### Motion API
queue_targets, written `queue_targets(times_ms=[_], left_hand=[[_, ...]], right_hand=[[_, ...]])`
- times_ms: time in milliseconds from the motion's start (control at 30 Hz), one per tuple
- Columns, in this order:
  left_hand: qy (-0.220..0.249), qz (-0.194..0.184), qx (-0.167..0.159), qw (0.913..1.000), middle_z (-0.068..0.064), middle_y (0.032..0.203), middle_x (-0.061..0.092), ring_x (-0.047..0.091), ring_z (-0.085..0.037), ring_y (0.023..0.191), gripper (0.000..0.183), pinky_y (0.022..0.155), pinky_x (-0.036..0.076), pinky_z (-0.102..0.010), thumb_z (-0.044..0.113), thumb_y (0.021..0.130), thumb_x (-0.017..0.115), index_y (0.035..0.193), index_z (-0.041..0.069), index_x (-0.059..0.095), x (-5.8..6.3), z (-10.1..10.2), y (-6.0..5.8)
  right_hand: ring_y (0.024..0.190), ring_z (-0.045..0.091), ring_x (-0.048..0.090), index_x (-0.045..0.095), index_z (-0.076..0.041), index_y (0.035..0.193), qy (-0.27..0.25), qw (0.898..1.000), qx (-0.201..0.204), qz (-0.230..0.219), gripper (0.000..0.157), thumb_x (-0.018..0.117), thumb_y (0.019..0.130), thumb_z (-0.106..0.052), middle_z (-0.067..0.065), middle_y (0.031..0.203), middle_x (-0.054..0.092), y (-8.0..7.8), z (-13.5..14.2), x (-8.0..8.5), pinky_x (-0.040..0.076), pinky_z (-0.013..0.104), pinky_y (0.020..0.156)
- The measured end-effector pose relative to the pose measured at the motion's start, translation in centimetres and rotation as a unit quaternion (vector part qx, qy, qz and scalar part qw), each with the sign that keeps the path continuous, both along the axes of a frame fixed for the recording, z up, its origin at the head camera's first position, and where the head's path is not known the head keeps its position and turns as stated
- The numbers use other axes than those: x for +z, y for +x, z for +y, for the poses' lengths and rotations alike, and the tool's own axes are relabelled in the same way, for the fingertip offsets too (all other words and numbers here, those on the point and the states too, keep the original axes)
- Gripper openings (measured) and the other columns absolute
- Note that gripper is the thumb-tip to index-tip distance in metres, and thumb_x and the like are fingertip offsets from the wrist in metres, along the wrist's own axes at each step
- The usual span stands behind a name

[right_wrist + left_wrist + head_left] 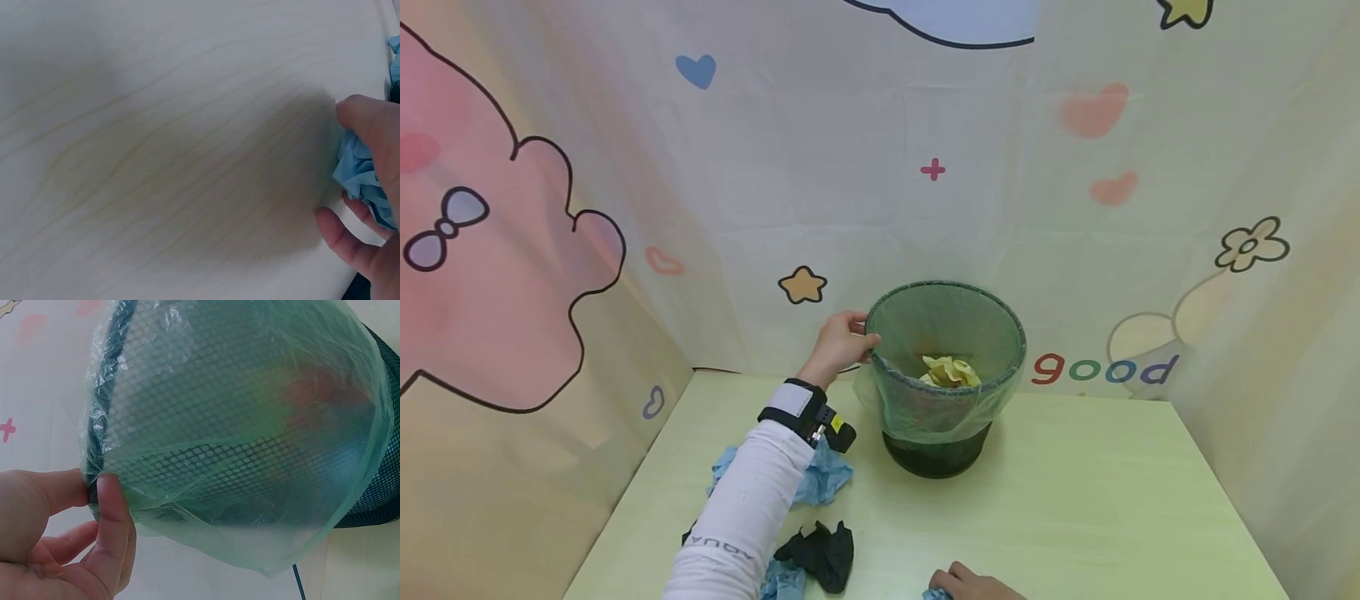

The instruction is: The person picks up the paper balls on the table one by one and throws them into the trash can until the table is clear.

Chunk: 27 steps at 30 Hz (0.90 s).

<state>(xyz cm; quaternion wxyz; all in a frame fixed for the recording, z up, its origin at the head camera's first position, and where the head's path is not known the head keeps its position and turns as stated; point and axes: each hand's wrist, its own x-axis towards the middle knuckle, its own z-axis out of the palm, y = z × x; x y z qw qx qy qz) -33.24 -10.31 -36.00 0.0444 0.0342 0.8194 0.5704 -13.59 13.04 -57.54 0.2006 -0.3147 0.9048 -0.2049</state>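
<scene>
A dark mesh waste bin (936, 460), lined with a translucent green bag (932, 421), stands upright at the back of the table. Its left rim is pinched by my left hand (837, 346), thumb on one side and fingers on the other, over the folded bag. Crumpled yellow paper (951, 371) lies inside the bin. Low in the head view, my right hand (976, 586) grips a crumpled piece of blue paper (359, 169) close over the table; the right wrist view shows thumb and fingers curled about it.
Left of the bin, partly behind my left forearm, lies crumpled blue paper (823, 477). Nearer are a crumpled black piece (829, 557) and another blue one (784, 583). A printed curtain (850, 192) hangs right behind the pale table (1075, 500).
</scene>
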Motion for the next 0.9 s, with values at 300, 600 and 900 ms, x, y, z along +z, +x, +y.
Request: queue_targets(times_ms=[300,600,900], left_hand=[[-0.001,-0.003,0.001,1.0,-0.017,0.119,0.051,0.057,-0.014,0.067,0.05,0.07,0.057,-0.034,0.009,0.086,0.064,0.132,0.003,0.044,0.0,0.0,0.0],[-0.004,-0.004,0.001,1.0,-0.016,0.118,0.051,0.057,-0.014,0.069,0.05,0.061,0.056,-0.024,0.01,0.087,0.064,0.132,0.003,0.044,0.0,0.1,0.0],[-0.003,-0.001,0.002,1.0,-0.017,0.12,0.051,0.056,-0.014,0.066,0.05,0.077,0.055,-0.042,0.01,0.087,0.063,0.133,0.003,0.044,0.0,0.1,0.1]], right_hand=[[0.068,-0.001,0.043,0.054,-0.024,0.106,0.01,1.0,-0.005,-0.019,0.037,0.058,0.083,-0.054,-0.01,0.086,0.045,-0.1,-0.5,0.7,0.045,0.016,0.059],[0.081,0.001,0.04,0.055,-0.028,0.108,0.01,0.946,0.233,0.223,0.024,0.039,0.098,-0.043,-0.007,0.1,0.049,-1.6,-0.3,0.7,0.039,0.009,0.067],[0.094,0.007,0.043,0.052,-0.031,0.117,-0.017,0.96,0.227,0.163,0.036,0.046,0.09,-0.054,-0.003,0.116,0.048,-2.7,-0.8,3.2,0.046,0.012,0.072]])
